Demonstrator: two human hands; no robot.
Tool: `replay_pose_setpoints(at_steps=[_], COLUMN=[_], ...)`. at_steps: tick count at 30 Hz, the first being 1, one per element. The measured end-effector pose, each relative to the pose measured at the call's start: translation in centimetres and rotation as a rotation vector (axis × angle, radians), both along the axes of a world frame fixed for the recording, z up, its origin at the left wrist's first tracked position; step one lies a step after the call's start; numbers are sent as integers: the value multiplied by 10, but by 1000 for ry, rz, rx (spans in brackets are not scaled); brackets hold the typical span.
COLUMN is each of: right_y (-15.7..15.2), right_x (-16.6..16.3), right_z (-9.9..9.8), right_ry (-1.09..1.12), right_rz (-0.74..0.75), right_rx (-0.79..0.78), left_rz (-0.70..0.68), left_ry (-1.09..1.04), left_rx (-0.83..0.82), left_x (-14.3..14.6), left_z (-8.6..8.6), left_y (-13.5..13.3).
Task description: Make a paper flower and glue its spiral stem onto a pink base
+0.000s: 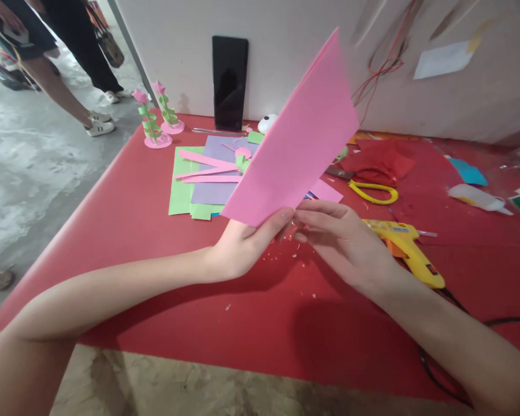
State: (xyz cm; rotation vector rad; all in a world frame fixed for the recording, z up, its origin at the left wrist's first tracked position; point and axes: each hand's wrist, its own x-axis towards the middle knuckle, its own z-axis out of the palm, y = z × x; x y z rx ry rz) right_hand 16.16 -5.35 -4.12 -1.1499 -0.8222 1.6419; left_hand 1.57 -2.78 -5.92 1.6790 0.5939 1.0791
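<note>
1. Red table (242, 323) fills the middle of the view; its front edge goes slantwise across the lower part, and a broad stretch of surface lies behind this edge.
2. On it, small paper scraps (295, 255) are scattered below the hands.
3. The left hand (247, 245) grips the pink sheet (303, 138) at its bottom edge, thumb on the near face. The sheet is raised above the table and tilted, its top corner leaning right.
4. The right hand (346, 240) has its fingers bent at the sheet's lower edge; whether they pinch it, I cannot tell.
5. To the right, near this hand, lies a yellow glue gun (409, 248), and behind it are scissors (354, 186).
6. Beyond the left hand, a purple sheet (212, 193) overlaps a green sheet (179, 190), with pink strips (205, 157) on top. Between them and the left table edge there is room.
7. Farther, two paper flowers (151, 122) stand upright near this edge, and a black phone (229, 81) stands against the wall (173, 46).
</note>
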Motion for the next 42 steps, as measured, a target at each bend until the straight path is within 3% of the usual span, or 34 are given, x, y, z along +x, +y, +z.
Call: replay_pose_setpoints(at_steps=[14,23,29,36,39,42], right_y=[-2,-12,0,15,25,38], right_x=[-1,-3,4,22,29,42], right_z=[-9,17,16,21,24,32], right_ry=[-19,-103,-60,-39,-4,24], right_rz=[-12,-74,-129,-330,-363,-500], right_rx=[86,24,87,170,145,188], left_rz=[-10,-91,-105,-160,-113,-152], left_ry=[-55,13,93,87,86,99], left_rx=[69,-10,21,-83,-51,43], left_x=[2,-1,-3,-1,0,-1], left_z=[-3,2,9,14,10,2], left_y=[2,-8,-12,-19,-20,-22])
